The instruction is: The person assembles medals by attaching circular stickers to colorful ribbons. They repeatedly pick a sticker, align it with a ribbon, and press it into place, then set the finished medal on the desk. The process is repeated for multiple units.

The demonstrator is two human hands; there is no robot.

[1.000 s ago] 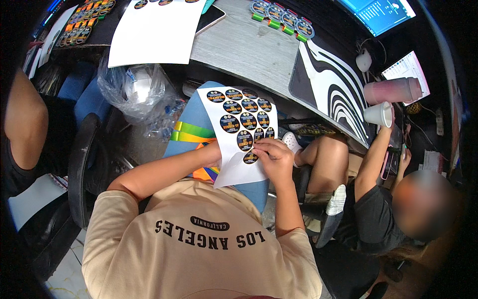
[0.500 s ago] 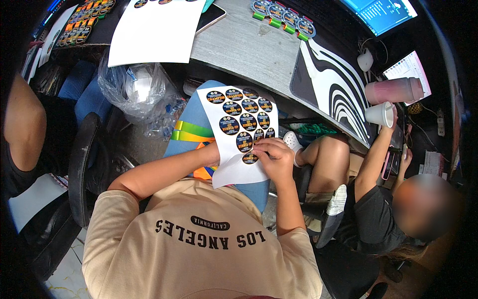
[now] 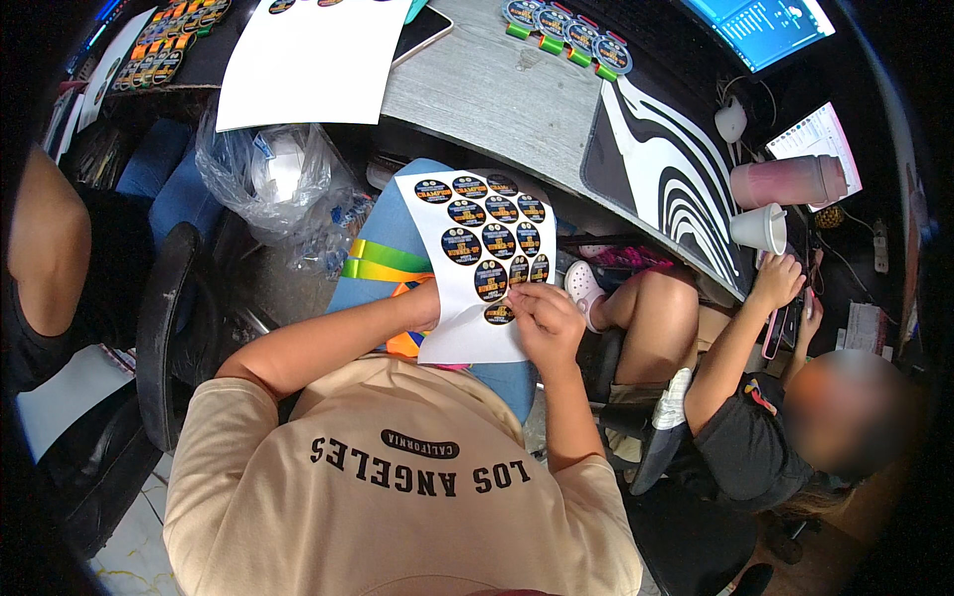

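Observation:
A white sheet of round black stickers (image 3: 445, 323) with gold print lies over my lap. My right hand (image 3: 547, 320) is closed in a pinch at the lower right edge of one round sticker (image 3: 490, 279). Another sticker just below is partly covered by my fingers. My left hand (image 3: 425, 304) reaches under the sheet's left edge, its fingers hidden beneath the paper. Green, yellow and orange ribbons (image 3: 383, 260) lie across my thigh next to that hand.
The grey desk (image 3: 487, 104) ahead holds several medals (image 3: 581, 40), a large white sheet (image 3: 303, 74) and a black-and-white patterned mat (image 3: 666, 169). A plastic bag (image 3: 268, 189) hangs below its edge. At right, a co-worker's hand (image 3: 777, 281) is near a white cup (image 3: 760, 229).
My right hand has shifted slightly while staying at the same sticker. The sheet's lower edge has moved up a little. The co-worker's hand has left the white cup and come down lower.

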